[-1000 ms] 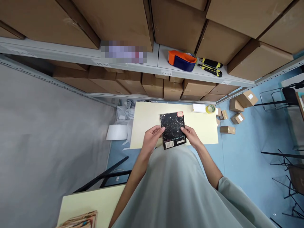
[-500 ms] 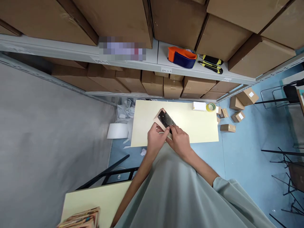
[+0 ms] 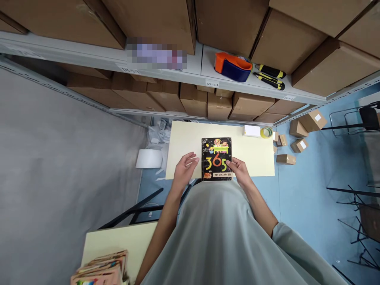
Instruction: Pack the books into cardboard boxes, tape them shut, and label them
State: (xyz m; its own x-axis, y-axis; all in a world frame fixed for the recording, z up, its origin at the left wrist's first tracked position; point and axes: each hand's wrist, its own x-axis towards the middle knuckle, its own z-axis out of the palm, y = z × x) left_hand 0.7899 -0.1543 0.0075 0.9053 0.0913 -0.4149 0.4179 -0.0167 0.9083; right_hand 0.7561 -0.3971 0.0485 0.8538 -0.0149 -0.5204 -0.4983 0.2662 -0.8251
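A black book (image 3: 216, 159) with a colourful cover and a large "365" faces me, upright in view, over the front part of the pale yellow table (image 3: 184, 136). My right hand (image 3: 240, 170) grips its right edge, thumb on the cover and the fingers behind. To the left of the book, my left hand (image 3: 184, 169) is apart from it, holding nothing, its fingers loosely curved and spread from the thumb.
Beyond the table stands a shelf (image 3: 190, 71) packed with cardboard boxes, bearing an orange and blue tape dispenser (image 3: 233, 66) and yellow-black cutters (image 3: 270, 76). A white box (image 3: 251, 130) and tape roll (image 3: 266, 132) sit at the table's back right. Stacked books (image 3: 102, 269) lie lower left.
The book has turned from a tilted, edge-on pose in both hands to show its front cover flat toward me. My left hand has let go and moved left; my right hand has shifted right.
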